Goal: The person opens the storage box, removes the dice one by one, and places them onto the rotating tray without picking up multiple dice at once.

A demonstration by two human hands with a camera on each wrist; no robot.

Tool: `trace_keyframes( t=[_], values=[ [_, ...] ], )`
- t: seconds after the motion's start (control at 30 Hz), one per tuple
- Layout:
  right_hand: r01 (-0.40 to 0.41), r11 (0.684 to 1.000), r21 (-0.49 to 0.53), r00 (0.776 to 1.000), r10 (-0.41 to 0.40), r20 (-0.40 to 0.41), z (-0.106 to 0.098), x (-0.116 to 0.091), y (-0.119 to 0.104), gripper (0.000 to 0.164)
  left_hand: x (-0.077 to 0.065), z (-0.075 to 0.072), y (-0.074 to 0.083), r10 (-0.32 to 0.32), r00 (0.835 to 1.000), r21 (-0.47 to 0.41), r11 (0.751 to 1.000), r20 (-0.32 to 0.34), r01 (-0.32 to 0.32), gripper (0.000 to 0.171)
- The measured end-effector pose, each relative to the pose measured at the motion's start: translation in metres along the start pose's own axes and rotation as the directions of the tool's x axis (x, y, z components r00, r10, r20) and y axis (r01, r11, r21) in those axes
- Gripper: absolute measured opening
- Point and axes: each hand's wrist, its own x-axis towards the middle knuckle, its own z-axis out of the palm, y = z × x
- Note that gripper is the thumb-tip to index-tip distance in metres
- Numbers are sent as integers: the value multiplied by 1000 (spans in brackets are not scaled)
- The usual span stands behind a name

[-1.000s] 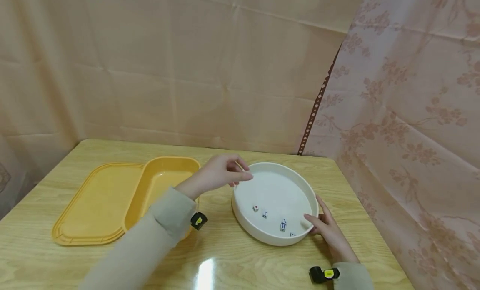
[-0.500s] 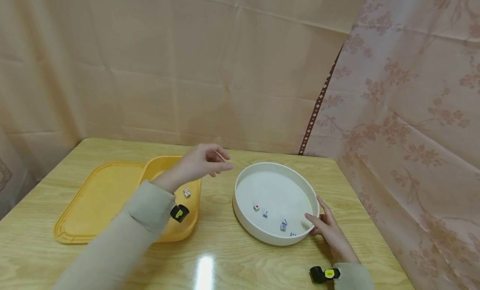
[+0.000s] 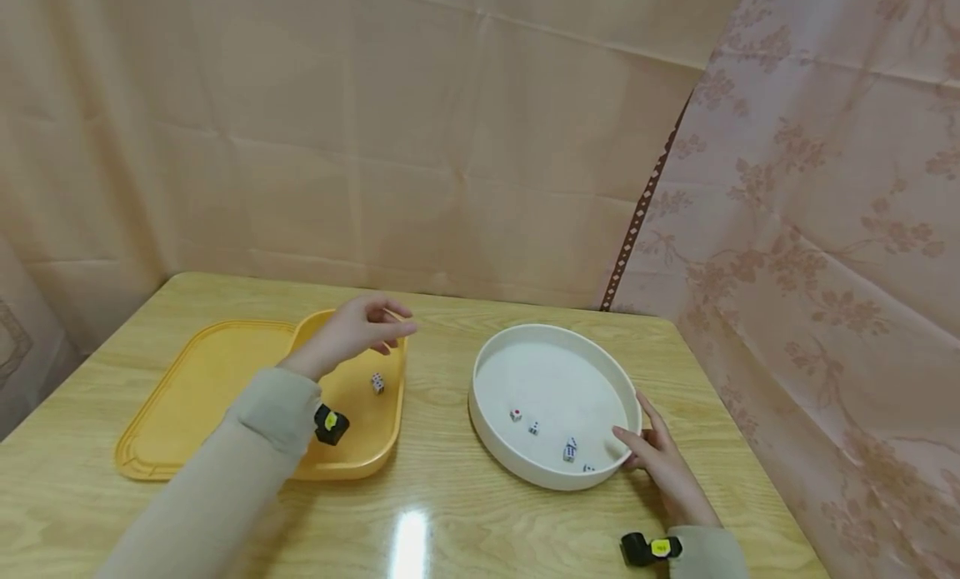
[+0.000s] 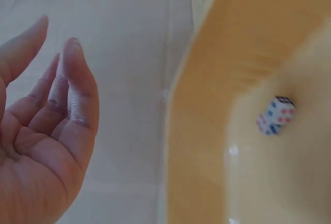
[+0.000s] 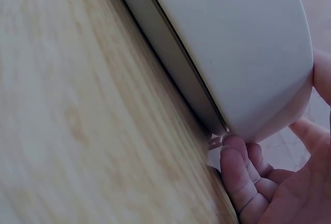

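My left hand (image 3: pixel 358 331) hovers over the far end of the yellow box (image 3: pixel 400 412), its fingers loosely bent. In the left wrist view its palm and fingers (image 4: pixel 80 89) hold nothing. Two dice (image 4: pixel 276 115) lie close together on the box floor. My right hand (image 3: pixel 663 466) grips the right side of a round white tray (image 3: pixel 504 451), thumb over the rim and fingers curled under the base. Several white dice sit in the near part of the tray, among them one die (image 3: pixel 515 415) with a red dot and another die (image 3: pixel 569 453) with blue dots.
A yellow lid (image 3: pixel 202 404) lies flat left of the box, which partly overlaps it. All stand on a wood-grain table (image 3: pixel 480 529). Behind it hangs a beige curtain (image 3: pixel 405 146), and a pink floral curtain (image 3: pixel 840 229) is at the right.
My left hand has moved left, from the white tray's left rim to over the yellow box. Two dice in the box have come into view. My right hand keeps its grip on the tray.
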Motion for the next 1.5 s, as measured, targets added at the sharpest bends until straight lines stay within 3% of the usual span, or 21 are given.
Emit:
trace_keyframes(
  t=[0.27, 0.63, 1.03, 1.2, 1.5],
  values=[
    [-13, 1000, 0, 1000, 13, -8, 1, -1, 0, 87, -1, -6, -21, -51, 999, -45, 998, -7, 50, 46],
    [-5, 1000, -1, 1000, 5, 7, 0, 1, -1, 85, 3, -5, -54, -154, 985, 6, 988, -71, 155, 47],
    [-6, 1000, -1, 1000, 6, 7, 0, -1, -2, 87, 5, 1, -66, -206, 975, 32, 977, -87, 209, 43],
    [-2, 1000, 3, 1000, 2, 4, -1, -1, -3, 86, 4, 1, -67, -221, 973, 94, 970, -63, 226, 42],
    [-1, 1000, 11, 1000, 1, 4, -1, 1, -3, 86, 0, 2, -67, -254, 966, 222, 946, 47, 238, 44]
  ],
)
